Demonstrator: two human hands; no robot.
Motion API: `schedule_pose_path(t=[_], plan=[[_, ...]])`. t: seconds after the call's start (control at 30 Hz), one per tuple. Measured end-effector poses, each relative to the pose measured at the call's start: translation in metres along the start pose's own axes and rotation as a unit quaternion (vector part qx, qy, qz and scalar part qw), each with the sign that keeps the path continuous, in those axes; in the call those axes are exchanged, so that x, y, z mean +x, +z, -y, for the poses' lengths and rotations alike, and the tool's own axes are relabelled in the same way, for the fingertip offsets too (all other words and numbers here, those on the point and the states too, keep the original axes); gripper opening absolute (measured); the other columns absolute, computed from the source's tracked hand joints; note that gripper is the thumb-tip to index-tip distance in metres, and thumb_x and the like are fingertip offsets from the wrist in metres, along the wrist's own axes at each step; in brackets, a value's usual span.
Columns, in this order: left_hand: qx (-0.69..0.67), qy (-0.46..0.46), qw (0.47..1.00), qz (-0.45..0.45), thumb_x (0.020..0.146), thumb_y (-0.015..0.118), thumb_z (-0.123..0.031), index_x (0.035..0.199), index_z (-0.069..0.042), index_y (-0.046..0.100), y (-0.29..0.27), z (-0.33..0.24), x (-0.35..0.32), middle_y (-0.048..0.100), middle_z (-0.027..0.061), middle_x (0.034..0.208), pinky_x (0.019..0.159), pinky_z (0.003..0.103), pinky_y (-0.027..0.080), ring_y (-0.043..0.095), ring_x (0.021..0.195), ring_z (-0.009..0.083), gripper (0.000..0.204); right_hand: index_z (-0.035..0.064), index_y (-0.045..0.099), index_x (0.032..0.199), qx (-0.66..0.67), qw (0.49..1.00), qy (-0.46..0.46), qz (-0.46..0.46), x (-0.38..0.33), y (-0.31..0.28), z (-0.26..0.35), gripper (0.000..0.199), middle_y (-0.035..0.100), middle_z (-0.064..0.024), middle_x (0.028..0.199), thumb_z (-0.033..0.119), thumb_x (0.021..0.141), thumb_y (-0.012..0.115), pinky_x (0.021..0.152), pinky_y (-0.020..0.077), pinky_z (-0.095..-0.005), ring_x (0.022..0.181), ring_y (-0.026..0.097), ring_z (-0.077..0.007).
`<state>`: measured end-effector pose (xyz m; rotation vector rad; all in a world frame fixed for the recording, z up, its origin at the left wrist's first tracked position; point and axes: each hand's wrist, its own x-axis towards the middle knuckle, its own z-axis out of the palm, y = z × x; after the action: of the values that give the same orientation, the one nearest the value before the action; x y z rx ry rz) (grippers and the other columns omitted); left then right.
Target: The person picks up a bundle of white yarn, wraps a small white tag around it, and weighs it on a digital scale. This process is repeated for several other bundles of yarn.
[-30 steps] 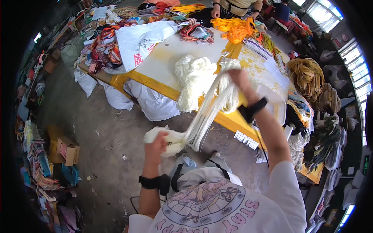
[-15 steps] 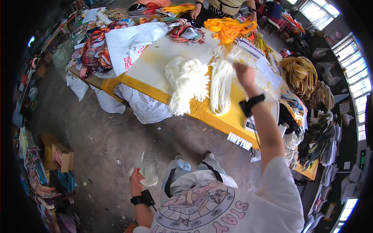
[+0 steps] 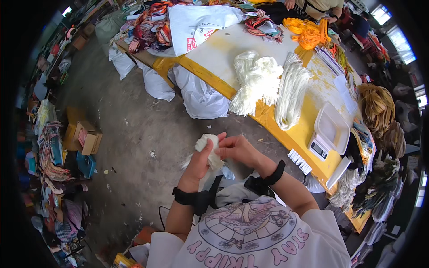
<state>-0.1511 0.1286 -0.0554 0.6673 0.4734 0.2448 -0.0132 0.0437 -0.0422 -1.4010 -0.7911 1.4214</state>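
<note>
My left hand [image 3: 201, 161] is closed round a small folded bundle of white yarn [image 3: 208, 142], with loose ends hanging at its left side. Fingers of my right hand [image 3: 239, 150] are bent and pinched together at the right side of that bundle; exactly what strand they grip is too small to make out. On the table [image 3: 213, 60] beyond, a thick pile of white yarn hanks [image 3: 255, 82] hangs a little over the yellow edge. A single long white skein [image 3: 292, 91] lies just right of it.
A digital scale [image 3: 328, 134] with a tray stands at the table's right. White sacks [image 3: 199, 96] sit on the floor by the table. Orange yarn [image 3: 308, 32] lies near a person [image 3: 315, 8] at the far side. A cardboard box [image 3: 88, 137] stands at left.
My right hand has come back from the skein on the table to the white bundle. My left hand has risen in front of me, and the view has swung left.
</note>
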Motion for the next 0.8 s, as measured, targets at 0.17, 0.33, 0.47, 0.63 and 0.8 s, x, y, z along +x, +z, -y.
schedule_pose_path(t=[0.17, 0.33, 0.47, 0.63, 0.8], plan=[[0.027, 0.033, 0.999, 0.025, 0.087, 0.04, -0.038, 0.119, 0.0, 0.038, 0.021, -0.004, 0.003, 0.05, 0.0076, 0.109, 0.073, 0.027, 0.044, 0.053, 0.088, 0.0141, 0.05, 0.0025, 0.061, 0.078, 0.066, 0.996, 0.017, -0.049, -0.014, -0.007, 0.012, 0.016, 0.056, 0.001, 0.064, 0.018, 0.075, 0.06, 0.044, 0.0353, -0.0179, 0.056, 0.05, -0.003], [-0.064, 0.016, 0.997, 0.026, 0.087, 0.044, -0.033, 0.116, -0.002, 0.041, 0.041, -0.014, 0.006, 0.052, 0.0074, 0.104, 0.075, 0.028, 0.044, 0.054, 0.087, 0.0147, 0.043, 0.0021, 0.061, 0.078, 0.156, 0.979, 0.015, -0.131, -0.032, -0.022, 0.018, 0.015, 0.055, 0.0021, 0.062, 0.017, 0.074, 0.061, 0.044, 0.0356, -0.0179, 0.055, 0.049, -0.003], [0.059, 0.058, 0.996, 0.012, 0.086, 0.046, -0.027, 0.113, -0.003, 0.044, 0.057, -0.001, 0.014, 0.054, 0.0054, 0.098, 0.074, 0.026, 0.043, 0.054, 0.084, 0.0126, 0.036, 0.0011, 0.062, 0.078, -0.036, 0.981, -0.075, -0.173, -0.044, -0.026, 0.015, 0.015, 0.055, 0.0026, 0.063, 0.016, 0.074, 0.062, 0.05, 0.0374, -0.0186, 0.057, 0.046, -0.0022], [0.049, 0.048, 0.997, 0.034, 0.084, 0.051, -0.02, 0.106, -0.002, 0.05, 0.066, 0.003, 0.025, 0.055, 0.0034, 0.093, 0.07, 0.024, 0.043, 0.053, 0.081, 0.0102, 0.028, -0.0001, 0.062, 0.081, 0.088, 0.973, -0.086, -0.194, -0.065, -0.024, 0.033, 0.013, 0.056, 0.0026, 0.065, 0.011, 0.074, 0.062, 0.052, 0.0377, -0.0195, 0.058, 0.046, -0.0029], [0.028, 0.011, 0.999, 0.031, 0.081, 0.054, -0.014, 0.098, -0.002, 0.053, 0.073, 0.01, 0.03, 0.056, 0.0033, 0.088, 0.067, 0.023, 0.042, 0.052, 0.08, 0.0088, 0.021, 0.0009, 0.062, 0.08, 0.058, 0.954, -0.154, -0.25, -0.065, -0.032, 0.009, 0.011, 0.056, 0.0027, 0.07, 0.009, 0.074, 0.062, 0.05, 0.0377, -0.0227, 0.055, 0.044, -0.0048]])
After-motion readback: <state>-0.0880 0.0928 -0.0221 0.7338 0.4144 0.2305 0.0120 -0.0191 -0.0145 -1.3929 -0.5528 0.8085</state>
